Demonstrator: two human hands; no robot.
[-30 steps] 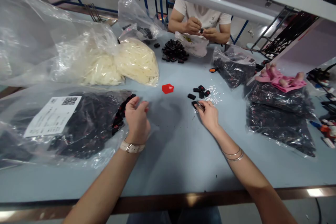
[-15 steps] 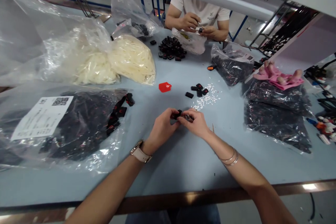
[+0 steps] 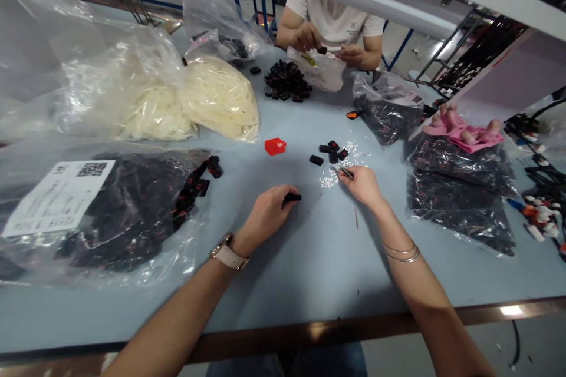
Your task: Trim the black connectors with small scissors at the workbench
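My left hand (image 3: 267,212) is closed on a black plastic connector housing (image 3: 292,197), which juts out to the right of my fingertips just above the table. Over the scatter of tiny white plastic pins (image 3: 329,179), my right hand (image 3: 363,184) pinches slim metal tweezers (image 3: 347,173), with the tips among or close above the pins; whether they grip one is too small to tell. Several loose black connector housings (image 3: 333,156) lie at the far edge of the pins. To their left is a flat red plastic piece (image 3: 275,146).
Bags of black connectors stand left (image 3: 132,212) and right (image 3: 460,188), with pink gloves (image 3: 469,129) atop the right one. Farther back sit a bag of cream-coloured parts (image 3: 221,100) and a black connector pile (image 3: 287,79). Across the table, a co-worker's hands (image 3: 309,37) handle a small black part.
My right hand has moved away from the left, rightward and forward to the white pins with the tweezers. My left hand keeps the connector housing, having shifted slightly left.
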